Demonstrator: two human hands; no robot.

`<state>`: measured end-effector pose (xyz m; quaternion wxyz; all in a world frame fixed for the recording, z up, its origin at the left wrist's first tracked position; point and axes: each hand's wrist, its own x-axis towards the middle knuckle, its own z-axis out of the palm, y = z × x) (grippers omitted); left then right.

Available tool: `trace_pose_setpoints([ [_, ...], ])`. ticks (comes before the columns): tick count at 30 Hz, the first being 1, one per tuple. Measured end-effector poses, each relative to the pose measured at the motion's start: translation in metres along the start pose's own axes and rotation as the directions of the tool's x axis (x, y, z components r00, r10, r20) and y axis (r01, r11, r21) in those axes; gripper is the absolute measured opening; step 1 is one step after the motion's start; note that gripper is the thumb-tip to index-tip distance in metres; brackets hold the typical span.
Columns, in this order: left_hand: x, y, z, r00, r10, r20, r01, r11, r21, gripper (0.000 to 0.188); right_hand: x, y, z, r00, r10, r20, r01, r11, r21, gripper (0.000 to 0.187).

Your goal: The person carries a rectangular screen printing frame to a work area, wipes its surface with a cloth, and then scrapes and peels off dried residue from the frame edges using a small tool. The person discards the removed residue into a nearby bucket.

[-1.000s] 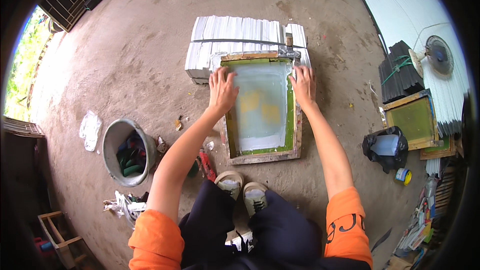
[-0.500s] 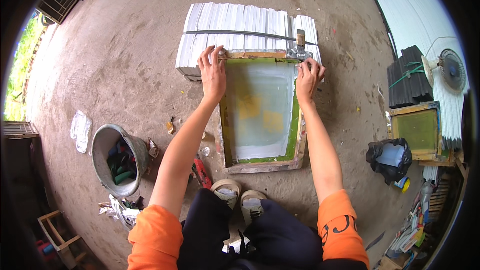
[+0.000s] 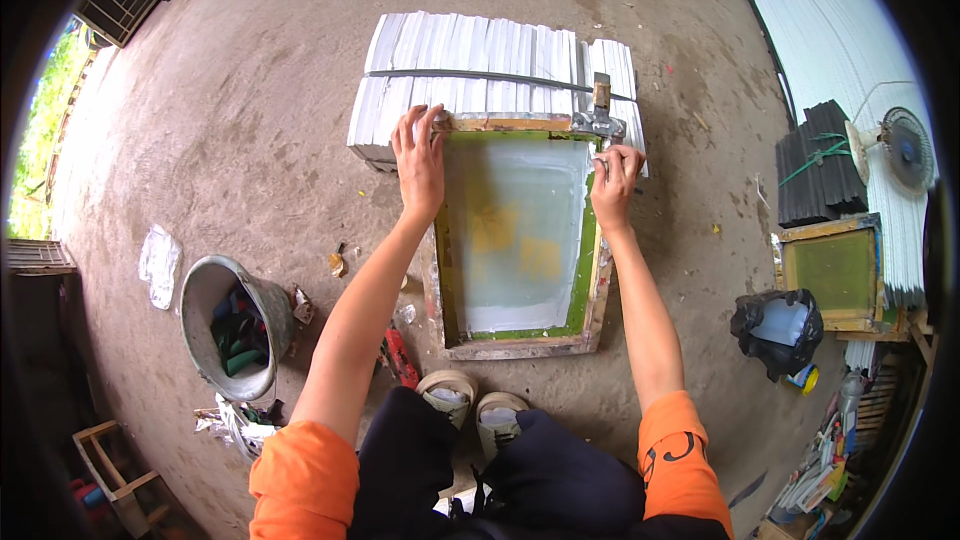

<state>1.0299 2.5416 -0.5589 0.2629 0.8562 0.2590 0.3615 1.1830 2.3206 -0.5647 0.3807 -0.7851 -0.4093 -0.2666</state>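
A wooden screen-printing frame point(image 3: 522, 350) with green-edged, pale mesh lies on the floor before me, its far end against a strapped stack of white sheets point(image 3: 470, 45). Yellow patches show dimly in the mesh. My left hand point(image 3: 418, 165) is closed over the frame's far left corner, fingertips on the wood. On the far right side, just below the corner, my right hand point(image 3: 616, 180) pinches the frame's edge, thumb inward. A metal clamp-like fitting point(image 3: 598, 123) with a wooden piece sits at that corner. The undersides of both grips are hidden.
On the left stands a grey bucket point(image 3: 205, 365) with dark cloths in it. A red tool point(image 3: 401, 358) lies near my feet. To the right are a black bag point(image 3: 752, 325), another screen frame point(image 3: 830, 328), a fan point(image 3: 906, 150) and tied dark sheets point(image 3: 815, 175).
The whole view has shifted slightly, so the frame and stack sit lower. My right hand has slid a little toward me along the frame's side; my left hand stays at its corner.
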Motion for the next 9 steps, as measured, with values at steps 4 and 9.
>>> trace_pose_setpoints([
  [4, 0.001, -0.003, 0.001, 1.000, 0.020, -0.003, -0.020, 1.000, 0.001, 0.040, 0.000, -0.004, 0.001, 0.994, 0.108, 0.000, -0.107, 0.993, 0.049, 0.010],
  [9, 0.001, 0.000, -0.002, 1.000, 0.016, 0.003, -0.016, 1.000, 0.008, 0.047, -0.006, -0.018, 0.000, 0.989, 0.073, 0.131, -0.055, 0.989, -0.135, 0.015],
])
